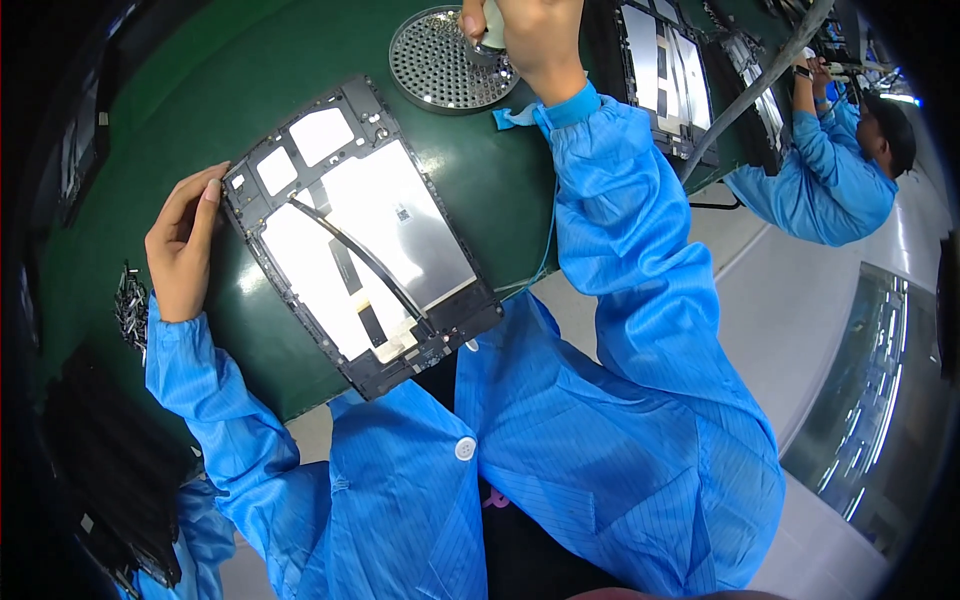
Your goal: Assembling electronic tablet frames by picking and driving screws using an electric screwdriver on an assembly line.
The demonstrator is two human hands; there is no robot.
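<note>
An opened tablet chassis (pixel 430 230), black-framed with silvery plates and dark flat cables across it, lies tilted on the green bench, its near end at the bench edge by my lap. My left hand (pixel 185 235) pinches its far-left corner between thumb and fingers. At the top of the view my right hand (pixel 540 45) is closed round a pale, rounded handle (pixel 493 25), partly cut off by the picture's edge. Under that handle sits a round metal dish (pixel 425 65) with a perforated face. A blue band (pixel 575 105) with a thin cord circles my right wrist.
Small black parts (pixel 130 305) lie heaped left of my left wrist. A stack of dark panels (pixel 110 450) stands at lower left. More opened tablets (pixel 665 75) line the right, past a grey cable (pixel 755 85). A co-worker in blue (pixel 825 190) sits at far right.
</note>
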